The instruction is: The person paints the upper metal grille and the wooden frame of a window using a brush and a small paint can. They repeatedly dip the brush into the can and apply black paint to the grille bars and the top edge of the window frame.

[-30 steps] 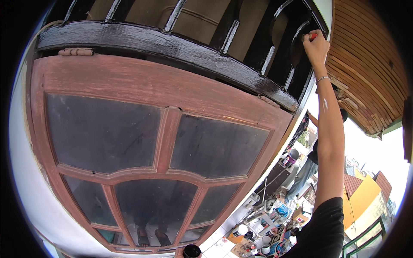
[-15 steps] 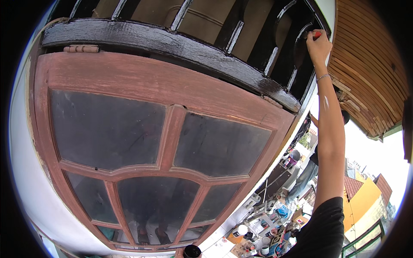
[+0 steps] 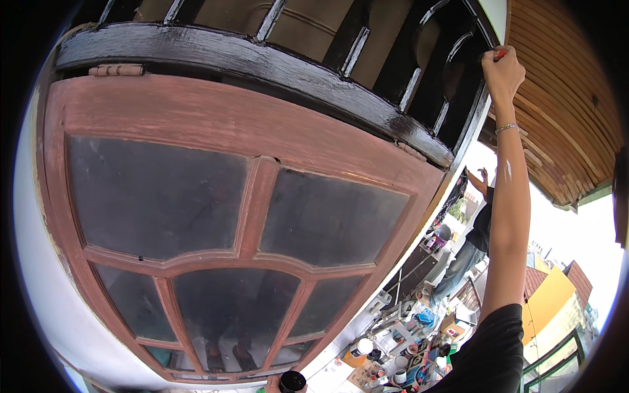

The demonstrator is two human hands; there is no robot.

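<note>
My right arm stretches up at the right, and my right hand (image 3: 504, 73) is closed round a small paintbrush with a red handle (image 3: 500, 55). It is held at the right upright of the dark, glossy wooden lattice frame (image 3: 262, 62); the bristles are hard to make out. Low at the bottom edge, my left hand (image 3: 272, 384) grips a small round container of black paint (image 3: 292, 381), only partly in view. Beneath the black frame is a reddish-brown window shutter (image 3: 164, 108) with several dark glass panes (image 3: 157, 196).
A hinge (image 3: 116, 70) joins shutter and frame at the upper left. Paint pots, boxes and tools (image 3: 400, 360) crowd the tiled floor at lower right. Behind my arm stands another person in jeans (image 3: 458, 268). A slatted wooden ceiling (image 3: 563, 111) hangs at the right.
My right hand has moved a little to the right with the paintbrush, from the curved slat to the frame's right upright. The view has shifted slightly; the other person's raised arm now shows.
</note>
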